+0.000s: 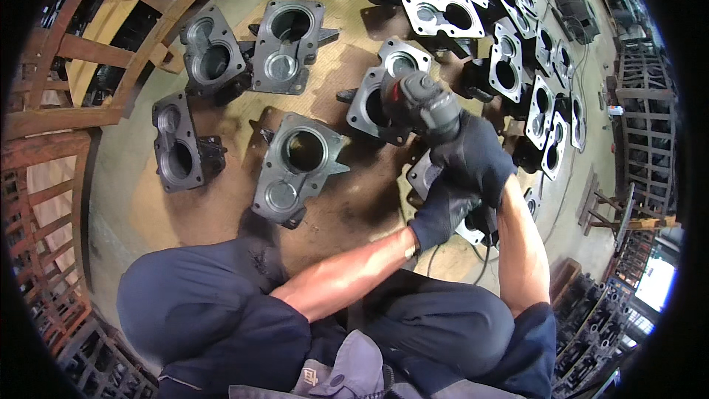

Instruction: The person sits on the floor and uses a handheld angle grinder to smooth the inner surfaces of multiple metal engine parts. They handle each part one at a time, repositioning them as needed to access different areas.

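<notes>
A: Right up close, it's dark trousers (pixel 207 288), knees bent left and right, with 2 bare forearms (pixel 343 273) reaching out into the scene!

B: And the hands, what are they doing?

A: Both in dark gloves! The left hand (pixel 443 218) is the nearer, tucked in just below the other, and I can't tell what its fingers are closed on, if anything. The right hand (pixel 476 159), a touch farther, has a firm grip on a dark power tool (pixel 421 103) with a flash of red.

B: Where's that tool sitting?

A: Over the right side of a grey metal casting (pixel 360 111), covering part of its big round opening! Whether the 2 touch, I can't tell from here.

B: What's the casting resting on?

A: It's in the middle of a tan sheet (pixel 354 37) spread on the floor (pixel 111 236). To its left, 4 more: a near casting (pixel 292 177), a far-left pair (pixel 207 46) and, just beside that pair, a broad casting (pixel 286 48).

B: And farther out?

A: A crowd of castings (pixel 442 15) at the far right, flat faces up, then a black box (pixel 574 11) beyond! Reddish-brown racks (pixel 63 122) line the left, and a grey rack (pixel 650 122) the right.
</notes>
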Demonstrator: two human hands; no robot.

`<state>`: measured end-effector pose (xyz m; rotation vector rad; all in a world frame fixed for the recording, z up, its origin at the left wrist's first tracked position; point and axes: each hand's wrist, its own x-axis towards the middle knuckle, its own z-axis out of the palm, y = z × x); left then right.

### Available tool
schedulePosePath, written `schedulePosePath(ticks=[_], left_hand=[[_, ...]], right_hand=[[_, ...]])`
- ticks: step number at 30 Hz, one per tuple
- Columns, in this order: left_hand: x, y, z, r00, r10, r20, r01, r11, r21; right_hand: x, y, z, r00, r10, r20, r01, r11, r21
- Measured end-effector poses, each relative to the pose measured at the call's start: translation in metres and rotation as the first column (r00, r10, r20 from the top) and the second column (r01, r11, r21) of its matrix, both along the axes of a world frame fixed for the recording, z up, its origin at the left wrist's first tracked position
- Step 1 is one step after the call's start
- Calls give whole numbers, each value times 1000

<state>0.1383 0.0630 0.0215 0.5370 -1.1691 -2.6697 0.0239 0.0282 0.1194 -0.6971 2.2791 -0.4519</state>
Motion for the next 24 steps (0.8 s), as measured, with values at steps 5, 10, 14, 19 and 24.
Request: schedulePosePath(ticks=[5,10,14,19,24], left_hand=[[-16,-3,5,998,62,-4,-61,986,154],[-17,-9,1,995,4,100,13,985,-171],[-13,-16,-14,976,-22,218,72,972,-225],[22,-23,1,963,10,269,42,982,-184],[64,19,-17,971,-36,236,73,986,-150]], right_hand=[[-13,3,-1,998,-9,57,18,985,-169],[-15,5,-4,991,-50,127,73,980,-185],[-28,0,-45,991,75,107,-43,960,-275],[4,-22,-14,975,213,63,-210,977,-42],[43,12,-6,978,143,150,-146,989,11]])
